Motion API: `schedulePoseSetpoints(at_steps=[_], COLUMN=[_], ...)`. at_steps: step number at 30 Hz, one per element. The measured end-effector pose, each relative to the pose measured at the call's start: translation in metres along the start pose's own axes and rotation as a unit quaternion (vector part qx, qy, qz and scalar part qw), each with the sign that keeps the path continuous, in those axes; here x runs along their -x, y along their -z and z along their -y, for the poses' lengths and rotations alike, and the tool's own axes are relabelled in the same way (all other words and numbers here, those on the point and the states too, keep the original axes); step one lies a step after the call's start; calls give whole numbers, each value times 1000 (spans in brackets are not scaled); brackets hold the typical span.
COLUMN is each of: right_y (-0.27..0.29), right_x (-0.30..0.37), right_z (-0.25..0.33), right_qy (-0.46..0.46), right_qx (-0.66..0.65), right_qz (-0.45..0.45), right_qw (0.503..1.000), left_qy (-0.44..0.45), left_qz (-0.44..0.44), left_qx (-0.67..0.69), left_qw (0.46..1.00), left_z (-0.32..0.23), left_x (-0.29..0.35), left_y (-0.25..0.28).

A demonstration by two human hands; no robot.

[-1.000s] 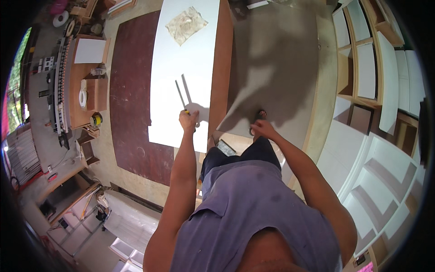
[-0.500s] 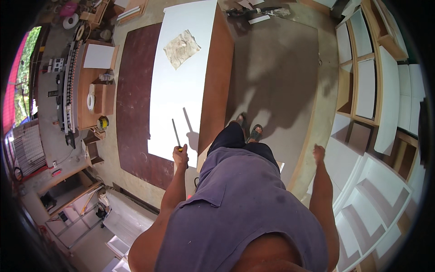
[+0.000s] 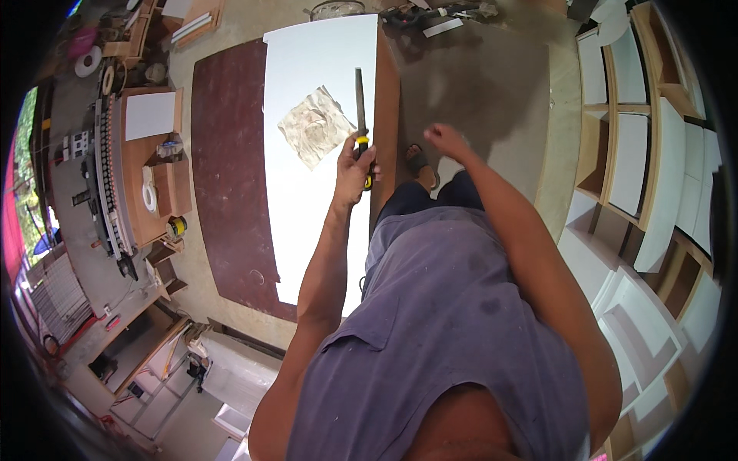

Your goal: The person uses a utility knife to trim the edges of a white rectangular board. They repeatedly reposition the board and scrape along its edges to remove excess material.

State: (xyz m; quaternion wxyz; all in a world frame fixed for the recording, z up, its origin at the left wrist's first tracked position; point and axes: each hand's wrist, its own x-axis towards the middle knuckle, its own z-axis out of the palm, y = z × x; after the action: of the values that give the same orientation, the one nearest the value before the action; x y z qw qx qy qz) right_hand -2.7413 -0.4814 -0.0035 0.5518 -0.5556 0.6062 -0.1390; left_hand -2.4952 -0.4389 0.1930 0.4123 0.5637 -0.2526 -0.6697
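A file (image 3: 360, 104) with a long grey blade and a black and yellow handle points away from me, its handle wrapped in the fingers of my left hand (image 3: 355, 170). That hand is above the white top of a long cabinet-like box (image 3: 307, 223), close to its right edge. Just left of the blade, a crumpled, stained cloth (image 3: 314, 127) lies on the white surface. My right hand (image 3: 448, 144) hangs over the floor to the right of the box, its fingers curled with nothing visible in them.
The box stands on a dark reddish board (image 3: 227, 169). At left is a wooden workbench (image 3: 165, 196) carrying a tape roll (image 3: 149, 190). White cabinets (image 3: 626, 161) line the right side. Tools (image 3: 415, 17) lie on the floor at the far end.
My left hand has moved forward and right along the box with the file, near the cloth. My right hand has swung forward and left, closer to the box. I have stepped forward.
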Motion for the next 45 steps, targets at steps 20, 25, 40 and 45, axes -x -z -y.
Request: schedulePoseSetpoints(at_steps=[20, 25, 40, 45], right_y=[25, 57, 64, 54], right_x=[-239, -299, -342, -354], right_z=[153, 157, 152, 141], right_qy=[-136, -168, -99, -95], right_qx=[-484, -480, -367, -266], right_qz=[-63, -29, -161, -181], right_qw=[862, 861, 911, 942], left_qy=[49, 40, 99, 110], left_qz=[-29, -35, -34, -22], left_qx=[-553, -597, -636, -637], left_qw=[831, 800, 765, 762], left_z=[-113, -118, -120, -116], left_x=[-268, -298, -318, -319], left_y=[-28, -38, -54, -52])
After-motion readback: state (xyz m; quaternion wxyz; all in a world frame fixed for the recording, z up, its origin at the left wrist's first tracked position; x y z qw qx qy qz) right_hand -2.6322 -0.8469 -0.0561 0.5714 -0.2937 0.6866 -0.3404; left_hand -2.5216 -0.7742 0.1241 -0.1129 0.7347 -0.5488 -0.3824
